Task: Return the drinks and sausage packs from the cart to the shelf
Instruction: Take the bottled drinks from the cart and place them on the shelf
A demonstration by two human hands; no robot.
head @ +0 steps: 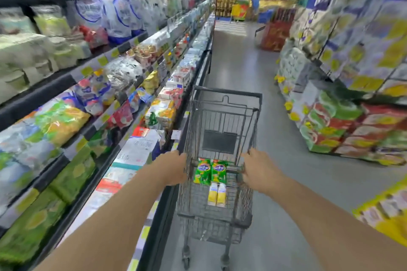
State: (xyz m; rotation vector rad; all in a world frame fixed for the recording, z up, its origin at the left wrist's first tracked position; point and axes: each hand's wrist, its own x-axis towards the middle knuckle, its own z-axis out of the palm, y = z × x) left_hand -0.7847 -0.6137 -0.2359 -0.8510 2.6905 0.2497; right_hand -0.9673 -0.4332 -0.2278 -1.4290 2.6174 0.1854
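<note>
Both hands, left hand [174,168] and right hand [258,168], grip the grey wire cart [226,99]. Inside lie two green soft sausage packs [210,171], probably light and pliable; nearer, two stiff yellow-white drink cartons [217,194], best grasped across their flat sides.

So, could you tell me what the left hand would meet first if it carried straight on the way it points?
The left hand already grips the cart at its near rim; further ahead lies only the basket's open inside, though depth is unclear.

One wide-angle head view looks forward and down along a store aisle, with the cart [220,160] close at lower centre and both forearms entering from the bottom corners. Shelving [88,72] fills the left of the frame (edges blurred and bowed), stacked goods the right.
</note>
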